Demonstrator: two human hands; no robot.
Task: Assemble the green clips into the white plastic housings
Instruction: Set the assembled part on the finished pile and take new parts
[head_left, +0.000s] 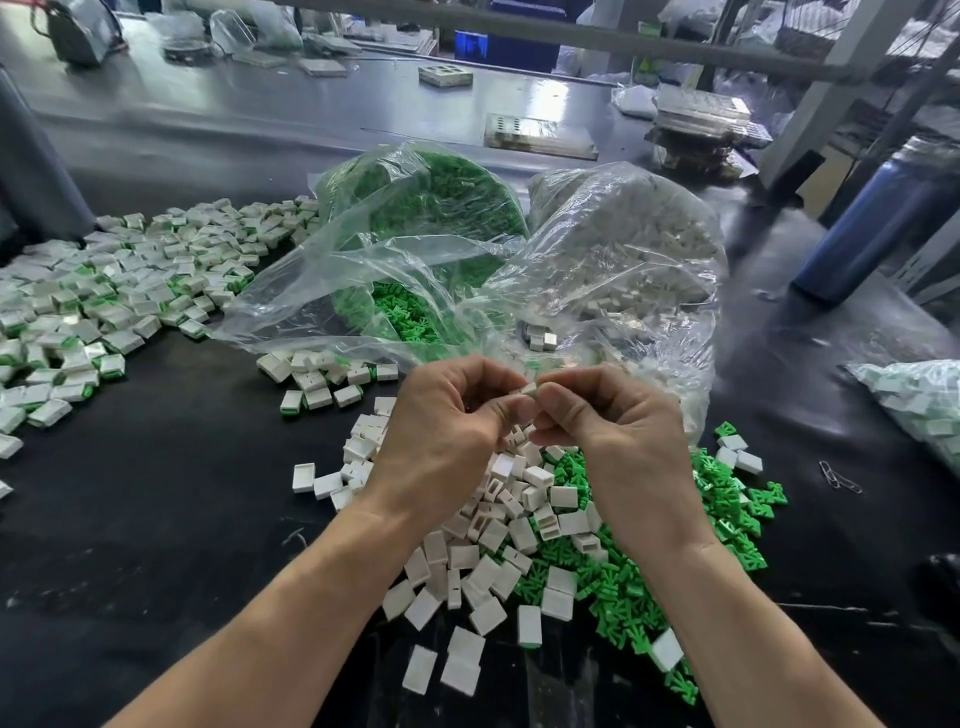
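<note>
From the head view, your left hand (447, 426) and right hand (618, 415) both pinch one white housing (528, 388) above the bench (156, 493). It looks light, stiff and slick: hold its flat sides. Green clips (727, 499) lie below.

One head-worn wide-angle camera looks forward and steeply down. It sits close above the dark matte worktable (156, 519). No second view exists.

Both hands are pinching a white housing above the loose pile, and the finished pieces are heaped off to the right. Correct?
Not quite. In the head view the finished pieces are heaped to the left. The left hand and right hand do pinch a white housing above the loose pile.
</note>
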